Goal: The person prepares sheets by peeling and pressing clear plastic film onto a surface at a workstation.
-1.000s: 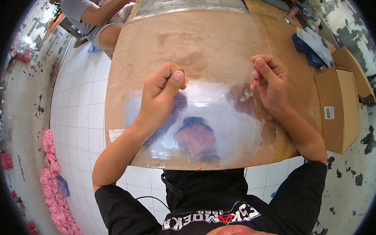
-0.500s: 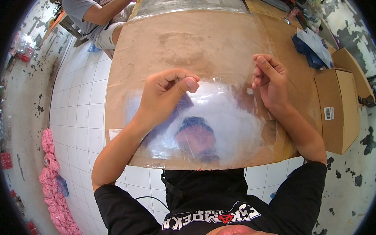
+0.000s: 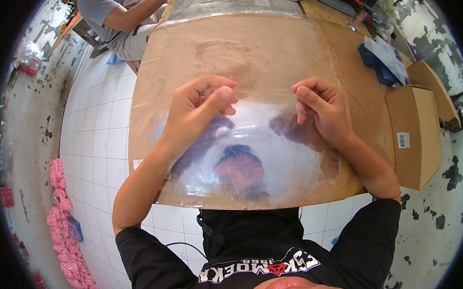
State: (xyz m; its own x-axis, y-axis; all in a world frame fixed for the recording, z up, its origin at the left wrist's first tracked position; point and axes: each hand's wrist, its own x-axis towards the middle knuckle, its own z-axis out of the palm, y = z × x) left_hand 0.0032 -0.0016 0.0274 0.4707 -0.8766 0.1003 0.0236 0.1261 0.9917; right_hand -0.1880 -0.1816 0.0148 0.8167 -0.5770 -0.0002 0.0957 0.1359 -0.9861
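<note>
My left hand [image 3: 202, 100] is raised over the table, its thumb pressed to the curled fingers. Opposite it, my right hand [image 3: 322, 106] makes a similar pinch, thumb against the forefinger. Anything between the fingertips is too thin or small to make out. A gap separates the two hands. Beneath them lies a glossy clear plastic sheet [image 3: 288, 165], spread over the brown cardboard tabletop [image 3: 228, 48] and mirroring my hands and head.
At the right edge stands an open cardboard box [image 3: 415, 138]. Behind it sit dark blue packets [image 3: 376, 63] with a white sheet on top. Another person [image 3: 120, 18] sits at the far left. A pink bundle [image 3: 66, 226] hangs by the left wall.
My right hand has come leftward and a little nearer to me. My left hand has shifted slightly up and left. The gap between them is smaller.
</note>
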